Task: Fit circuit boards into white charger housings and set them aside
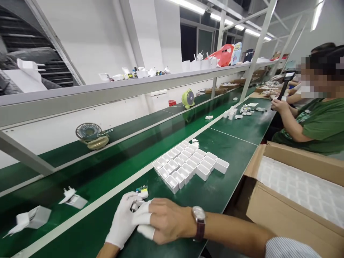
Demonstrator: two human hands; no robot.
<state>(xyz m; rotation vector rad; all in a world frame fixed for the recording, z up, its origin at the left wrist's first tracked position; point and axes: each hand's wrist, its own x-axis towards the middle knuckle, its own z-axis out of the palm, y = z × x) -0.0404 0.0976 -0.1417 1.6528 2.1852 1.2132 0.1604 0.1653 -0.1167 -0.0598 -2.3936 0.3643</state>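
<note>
My left hand (pixel 122 218), in a white glove, is closed around a small white charger part (pixel 136 205) that shows between the fingers. My right hand (pixel 163 220), with white covers on some fingers, is closed at the same part from the other side; its fingertips hide much of it. Just beyond the fingertips a small green circuit board (pixel 142 191) with a yellow component shows; whether it is joined to the part I cannot tell. Several rows of white open-topped charger housings (pixel 185 161) stand farther along the green bench (pixel 215 195).
White plug housings (pixel 34 216) lie on the green belt (pixel 104 179) at left. Two small fans (pixel 92 136) stand behind it. A cardboard box (pixel 285 208) of white housings is at right. Beyond sits a co-worker in a green shirt (pixel 319 123). A shelf (pixel 150 81) runs above.
</note>
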